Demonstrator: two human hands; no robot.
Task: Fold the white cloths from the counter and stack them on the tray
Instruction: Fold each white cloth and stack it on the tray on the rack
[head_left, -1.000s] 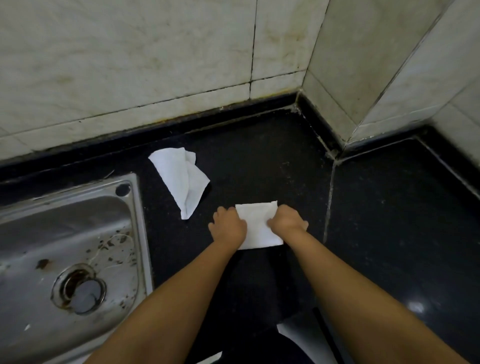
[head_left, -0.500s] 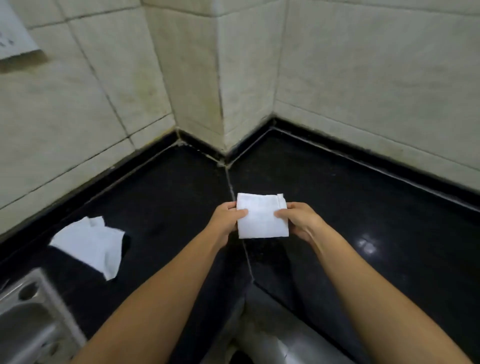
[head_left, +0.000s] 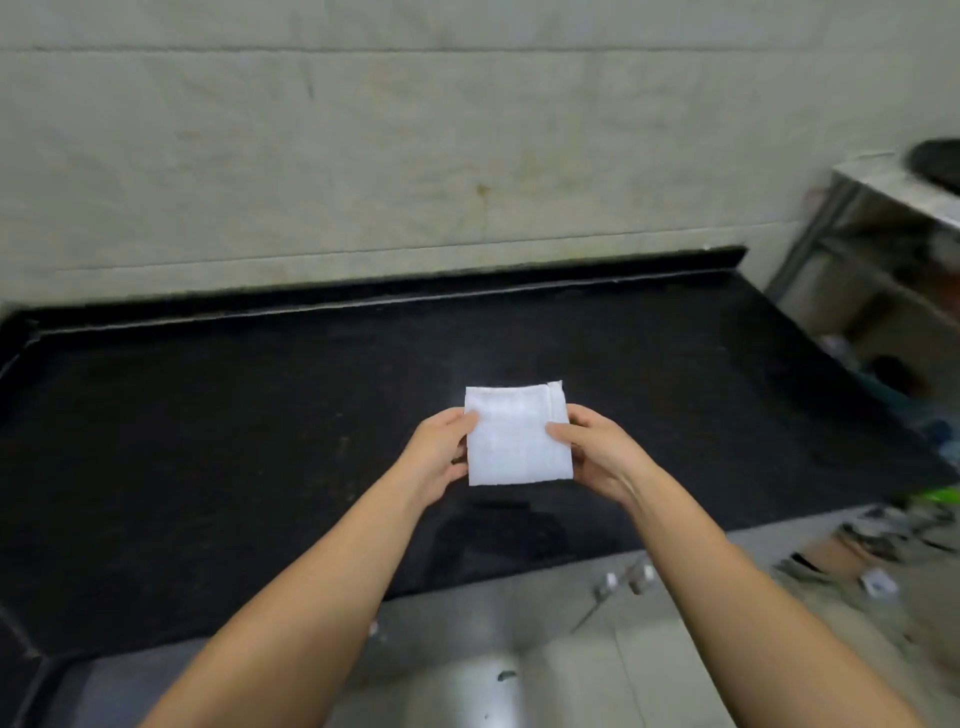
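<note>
Cloth (head_left: 517, 439), white, folded square, pinched by left (head_left: 441, 448) and right (head_left: 596, 451) hands above counter (head_left: 208, 441)

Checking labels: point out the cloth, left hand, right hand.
cloth (head_left: 511, 441), head view, middle of the folded face
left hand (head_left: 439, 457), head view, back of hand
right hand (head_left: 597, 457), head view, back of hand

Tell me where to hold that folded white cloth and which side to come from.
Hold the folded cloth by its two side edges, one from each side, thumbs on top and fingers underneath, as the left hand and right hand do now. It is a flat, limp square held above the counter, so support at opposite edges probably keeps it from sagging or unfolding.
</note>
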